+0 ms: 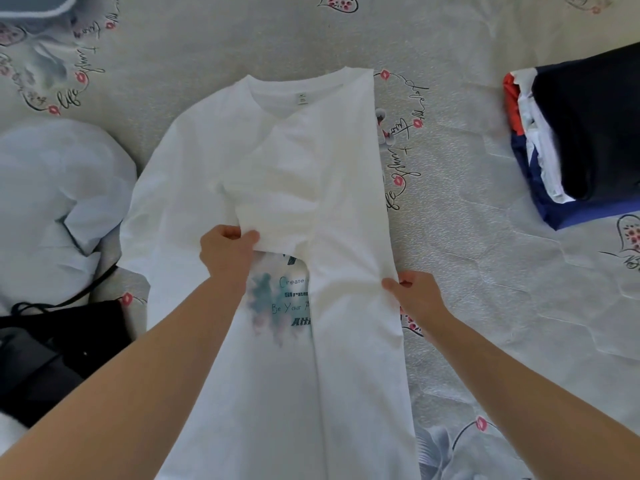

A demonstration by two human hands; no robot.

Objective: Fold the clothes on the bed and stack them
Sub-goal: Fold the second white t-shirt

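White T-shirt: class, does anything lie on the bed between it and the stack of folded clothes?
Nothing visible: only bare bedsheet separates the white T-shirt from the stack at the right.

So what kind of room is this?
Probably a bedroom. The white T-shirt lies on a bed sheet printed with hearts and writing, a stack of folded clothes sits to the right, and a pillow corner shows far left.

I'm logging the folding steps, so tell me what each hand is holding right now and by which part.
Both hold the white T-shirt. The left hand pinches the folded-in sleeve's hem; the right hand pinches the shirt's folded right edge.
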